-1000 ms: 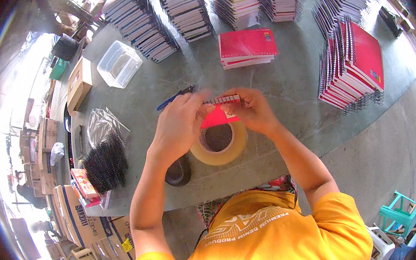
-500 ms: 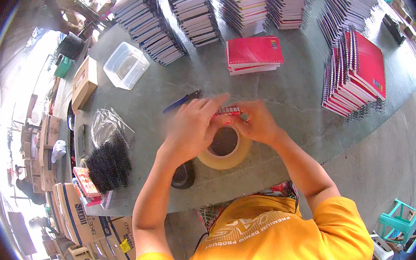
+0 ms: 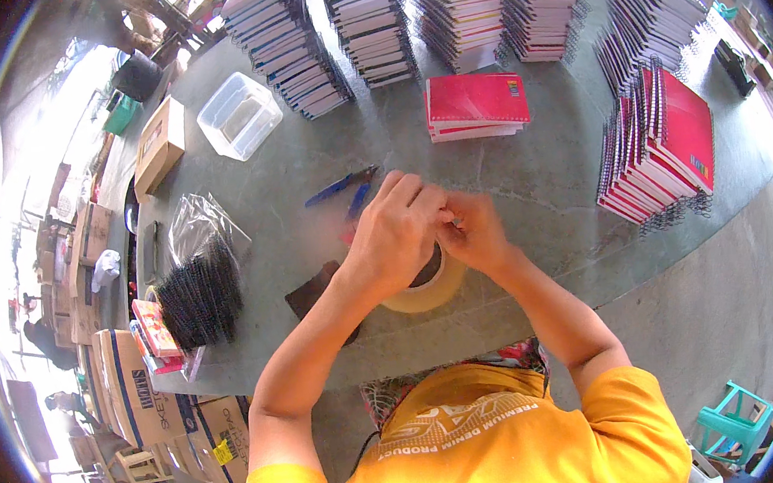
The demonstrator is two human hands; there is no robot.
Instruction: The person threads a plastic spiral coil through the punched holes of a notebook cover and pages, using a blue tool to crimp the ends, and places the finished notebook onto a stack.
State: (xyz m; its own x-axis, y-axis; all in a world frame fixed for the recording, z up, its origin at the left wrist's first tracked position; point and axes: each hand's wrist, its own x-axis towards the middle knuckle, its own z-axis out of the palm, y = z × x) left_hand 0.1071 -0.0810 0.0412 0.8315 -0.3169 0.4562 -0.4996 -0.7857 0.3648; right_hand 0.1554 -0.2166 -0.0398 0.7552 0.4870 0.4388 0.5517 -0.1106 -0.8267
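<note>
My left hand (image 3: 394,227) is closed, and its fingertips meet those of my right hand (image 3: 476,230) above the table. Both pinch at something small between them, too hidden to make out. Motion blurs the right hand. Just below lies a wide roll of clear yellowish tape (image 3: 429,294), partly covered by my hands. Beyond my left hand rest blue-handled pliers (image 3: 330,191) with their handles spread. A dark flat piece (image 3: 309,293) sticks out from under my left forearm. A small blurred red bit (image 3: 348,235) shows beside my left wrist.
Red spiral notebooks (image 3: 475,98) lie ahead, with a taller red stack (image 3: 682,132) at right. Several notebook stacks (image 3: 290,58) line the far edge. At left are a clear plastic bin (image 3: 261,142), a cardboard box (image 3: 159,148) and black binding coils (image 3: 200,297).
My left hand has turned and closed, drawing nearer to the right. The red strip between my fingers has gone from there. More of the pliers and the dark piece now shows.
</note>
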